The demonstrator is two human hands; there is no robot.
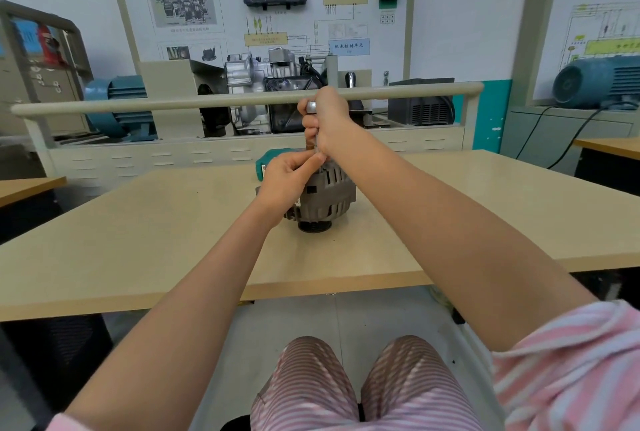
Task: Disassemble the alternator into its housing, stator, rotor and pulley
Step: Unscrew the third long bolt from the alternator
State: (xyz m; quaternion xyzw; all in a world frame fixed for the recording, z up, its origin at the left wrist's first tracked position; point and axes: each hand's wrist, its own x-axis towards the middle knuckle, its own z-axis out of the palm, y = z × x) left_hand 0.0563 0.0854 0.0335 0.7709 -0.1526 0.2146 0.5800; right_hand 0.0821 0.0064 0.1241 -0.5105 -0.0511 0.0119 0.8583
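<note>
You have one alternator (325,196) on one table (173,222) — two hands, left hand (287,177) and right hand (327,119), one upright tool (311,125), one green case (268,158) — and two blue motors (117,105) behind.

Alternator (325,198): grey ribbed metal housing, upright on the bench (138,240), near its middle.
Pulley (314,225): dark, at the bottom, against the benchtop.
</note>
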